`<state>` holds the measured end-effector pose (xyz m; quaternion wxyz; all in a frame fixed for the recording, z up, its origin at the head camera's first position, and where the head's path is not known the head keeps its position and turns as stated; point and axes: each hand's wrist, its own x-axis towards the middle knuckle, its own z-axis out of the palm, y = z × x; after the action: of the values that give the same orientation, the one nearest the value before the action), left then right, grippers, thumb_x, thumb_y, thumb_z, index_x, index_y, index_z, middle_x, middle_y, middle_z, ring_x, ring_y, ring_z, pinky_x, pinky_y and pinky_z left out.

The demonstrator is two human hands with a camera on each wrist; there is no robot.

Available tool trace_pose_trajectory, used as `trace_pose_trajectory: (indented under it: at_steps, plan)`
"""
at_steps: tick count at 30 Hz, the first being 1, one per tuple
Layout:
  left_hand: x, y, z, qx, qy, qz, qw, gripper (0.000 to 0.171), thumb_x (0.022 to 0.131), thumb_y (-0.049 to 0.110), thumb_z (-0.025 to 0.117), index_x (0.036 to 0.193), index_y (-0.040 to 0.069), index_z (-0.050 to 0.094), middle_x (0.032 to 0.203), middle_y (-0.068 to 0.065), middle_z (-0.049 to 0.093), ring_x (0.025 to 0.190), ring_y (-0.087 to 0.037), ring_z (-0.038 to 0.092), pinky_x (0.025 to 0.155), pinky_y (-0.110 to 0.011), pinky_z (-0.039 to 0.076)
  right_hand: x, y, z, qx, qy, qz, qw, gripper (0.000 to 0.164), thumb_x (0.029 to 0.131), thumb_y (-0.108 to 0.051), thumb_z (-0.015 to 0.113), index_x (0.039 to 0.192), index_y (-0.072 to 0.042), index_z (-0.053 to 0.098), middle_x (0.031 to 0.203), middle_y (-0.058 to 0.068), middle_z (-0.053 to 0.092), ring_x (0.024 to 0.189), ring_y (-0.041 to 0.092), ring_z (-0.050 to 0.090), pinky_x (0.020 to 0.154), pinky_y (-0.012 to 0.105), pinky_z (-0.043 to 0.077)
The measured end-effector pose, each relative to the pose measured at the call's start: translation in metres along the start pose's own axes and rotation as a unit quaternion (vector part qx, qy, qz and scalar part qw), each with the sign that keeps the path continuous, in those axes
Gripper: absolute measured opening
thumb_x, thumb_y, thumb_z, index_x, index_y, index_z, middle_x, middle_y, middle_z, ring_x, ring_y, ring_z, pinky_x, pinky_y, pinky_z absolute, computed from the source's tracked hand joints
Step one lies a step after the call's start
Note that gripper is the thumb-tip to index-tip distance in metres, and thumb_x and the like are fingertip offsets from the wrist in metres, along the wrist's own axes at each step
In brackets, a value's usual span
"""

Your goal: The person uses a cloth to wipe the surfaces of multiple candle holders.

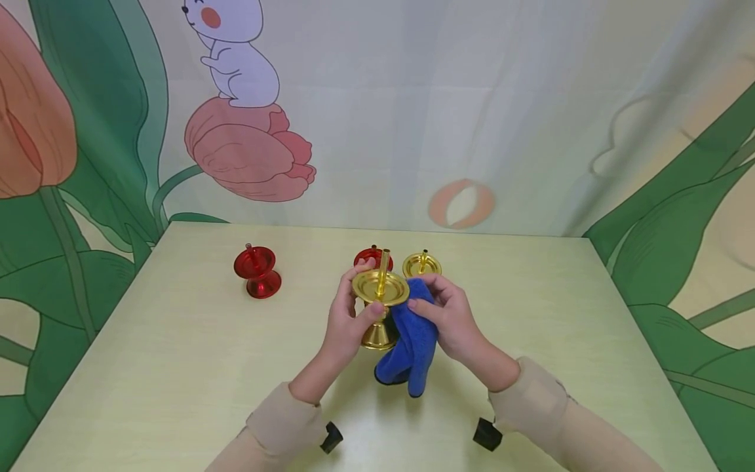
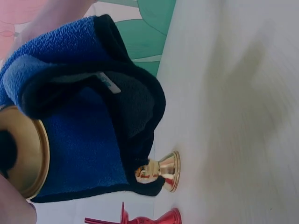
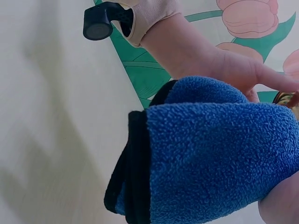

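My left hand grips a gold candle holder by its stem, lifted above the table with its spike upward. Pinched between the thumb and fingers of my right hand is a blue cloth with a dark edge, which hangs down against the holder's right side. In the left wrist view the holder's round base shows at the left, in front of the cloth. The right wrist view is largely filled by the cloth, which hides most of the holder.
A red candle holder stands at the table's left. Behind my hands are another red holder, partly hidden, and a second gold one. The pale table meets a printed curtain at its back edge.
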<state>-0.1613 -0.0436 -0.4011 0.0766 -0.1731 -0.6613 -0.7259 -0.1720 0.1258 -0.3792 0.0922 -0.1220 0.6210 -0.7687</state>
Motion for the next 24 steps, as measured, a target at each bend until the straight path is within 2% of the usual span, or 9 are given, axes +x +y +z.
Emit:
trace_pose_trajectory:
  at_steps: [4, 9, 11, 13, 18, 21, 24]
  plan:
    - [0.0, -0.002, 0.0, 0.014, -0.021, -0.008, 0.9996, 0.087, 0.076, 0.065, 0.048, 0.134, 0.004, 0.031, 0.146, -0.01, 0.023, 0.137, -0.022, 0.01, 0.108, -0.052, 0.008, 0.001, 0.0, 0.0, 0.015, 0.007, 0.007, 1.0, 0.027, 0.081, 0.009, 0.049, 0.092, -0.015, 0.055, 0.089, -0.004, 0.056, 0.08, 0.009, 0.053, 0.068, 0.019, 0.051]
    - [0.001, -0.002, -0.004, 0.029, -0.068, -0.018, 0.9971, 0.087, 0.079, 0.068, 0.039, 0.137, 0.004, 0.027, 0.15, -0.005, 0.007, 0.138, -0.02, -0.005, 0.107, -0.056, 0.002, 0.001, 0.001, -0.002, 0.03, 0.0, 0.012, 0.999, 0.028, 0.081, 0.009, 0.048, 0.091, -0.015, 0.056, 0.088, -0.004, 0.056, 0.079, 0.008, 0.054, 0.068, 0.018, 0.051]
    - [0.003, 0.0, -0.005, 0.041, -0.07, -0.026, 0.9964, 0.084, 0.079, 0.067, 0.039, 0.136, 0.006, 0.032, 0.15, -0.004, 0.004, 0.137, -0.02, -0.008, 0.105, -0.058, 0.0, 0.002, 0.001, -0.004, 0.033, -0.004, 0.008, 0.999, 0.028, 0.081, 0.009, 0.047, 0.091, -0.015, 0.056, 0.087, -0.004, 0.056, 0.078, 0.007, 0.054, 0.067, 0.018, 0.051]
    - [0.004, 0.001, -0.007, 0.052, -0.053, -0.039, 0.9965, 0.078, 0.079, 0.064, 0.043, 0.135, 0.01, 0.034, 0.15, -0.002, 0.005, 0.138, -0.019, -0.005, 0.105, -0.059, 0.002, 0.002, 0.001, -0.005, 0.035, -0.004, 0.003, 0.999, 0.028, 0.081, 0.01, 0.047, 0.09, -0.015, 0.056, 0.086, -0.004, 0.057, 0.077, 0.007, 0.055, 0.065, 0.018, 0.051]
    - [0.006, 0.004, -0.009, 0.068, 0.003, -0.053, 0.9963, 0.061, 0.081, 0.054, 0.052, 0.124, 0.011, 0.046, 0.147, -0.002, 0.021, 0.137, -0.018, 0.011, 0.107, -0.055, 0.01, 0.003, 0.0, -0.009, 0.042, 0.004, -0.003, 0.999, 0.028, 0.08, 0.011, 0.048, 0.089, -0.014, 0.056, 0.084, -0.004, 0.057, 0.074, 0.007, 0.055, 0.063, 0.018, 0.051]
    - [0.006, 0.004, -0.011, 0.072, -0.003, -0.044, 0.9964, 0.051, 0.084, 0.049, 0.05, 0.12, 0.012, 0.051, 0.146, -0.003, 0.025, 0.137, -0.017, 0.012, 0.105, -0.059, 0.01, 0.003, 0.0, -0.009, 0.043, 0.004, -0.003, 0.999, 0.029, 0.079, 0.012, 0.048, 0.089, -0.014, 0.057, 0.084, -0.004, 0.058, 0.074, 0.007, 0.055, 0.062, 0.018, 0.051]
    - [0.006, 0.003, -0.013, 0.06, -0.036, -0.034, 0.997, 0.052, 0.087, 0.048, 0.045, 0.122, 0.01, 0.05, 0.145, -0.004, 0.025, 0.137, -0.017, 0.009, 0.104, -0.06, 0.008, 0.003, -0.001, -0.009, 0.043, 0.002, -0.004, 0.999, 0.029, 0.079, 0.012, 0.048, 0.089, -0.014, 0.057, 0.082, -0.005, 0.057, 0.073, 0.007, 0.054, 0.062, 0.017, 0.05]
